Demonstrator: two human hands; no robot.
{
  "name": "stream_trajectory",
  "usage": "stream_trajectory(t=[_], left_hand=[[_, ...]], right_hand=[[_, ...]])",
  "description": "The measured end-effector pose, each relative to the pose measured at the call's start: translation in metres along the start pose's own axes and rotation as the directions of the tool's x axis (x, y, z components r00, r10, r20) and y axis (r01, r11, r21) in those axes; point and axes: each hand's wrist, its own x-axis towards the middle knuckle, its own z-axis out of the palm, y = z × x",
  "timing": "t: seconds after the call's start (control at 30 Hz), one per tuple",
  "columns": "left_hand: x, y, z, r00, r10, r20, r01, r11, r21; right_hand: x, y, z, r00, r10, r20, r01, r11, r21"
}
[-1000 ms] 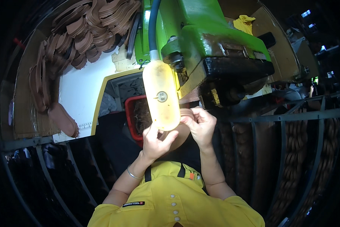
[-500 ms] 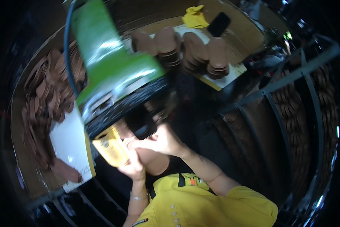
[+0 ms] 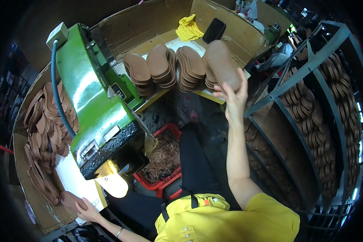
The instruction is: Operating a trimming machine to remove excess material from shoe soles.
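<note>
My right hand (image 3: 234,101) is raised at arm's length and grips a brown shoe sole (image 3: 222,64) by its lower end. It holds the sole against the rightmost of several stacks of brown soles (image 3: 161,64) on the cardboard-lined bench behind the machine. My left hand (image 3: 85,208) reaches down to the lower left, fingers closed over another brown sole (image 3: 68,199) at the edge of a white board (image 3: 74,177). The green machine (image 3: 92,101) stands between my two arms, with a glowing lamp (image 3: 112,183) under its black head.
A red crate (image 3: 168,183) of brown shavings sits below the machine. Loose soles are piled along the left (image 3: 44,129). A metal rack (image 3: 310,60) holding rows of soles stands at the right. A yellow cloth (image 3: 189,28) and a black phone (image 3: 214,30) lie on the bench.
Both hands have left the machine head. My right hand carried a sole up to the stacks at the back, and my left hand dropped to the sole at the lower left. My head turned.
</note>
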Motion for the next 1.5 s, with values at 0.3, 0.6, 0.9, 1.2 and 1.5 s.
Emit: stream_trajectory(t=[0.3, 0.6, 0.9, 1.2, 1.5], left_hand=[[-0.055, 0.061, -0.136, 0.837, 0.508, 0.204, -0.208, 0.64, -0.739], [-0.159, 0.192, -0.116, 0.354, 0.869, 0.347, 0.835, -0.127, -0.535], [-0.178, 0.269, -0.125, 0.492, 0.74, 0.459, 0.491, 0.199, -0.848], [-0.173, 0.235, -0.117, 0.486, 0.789, 0.376, 0.565, 0.045, -0.824], [-0.154, 0.236, -0.117, 0.628, 0.729, 0.272, 0.53, -0.143, -0.836]], right_hand=[[-0.038, 0.027, 0.008, 0.956, -0.292, 0.041, 0.229, 0.651, -0.724], [-0.209, 0.024, -0.035, 0.34, 0.774, 0.534, -0.876, 0.467, -0.118], [-0.27, 0.029, -0.044, 0.337, 0.798, 0.499, -0.888, 0.446, -0.114], [-0.22, 0.016, -0.063, 0.63, 0.669, 0.394, -0.729, 0.685, 0.002], [-0.123, 0.021, 0.011, 0.871, 0.347, 0.348, -0.401, 0.911, 0.095]])
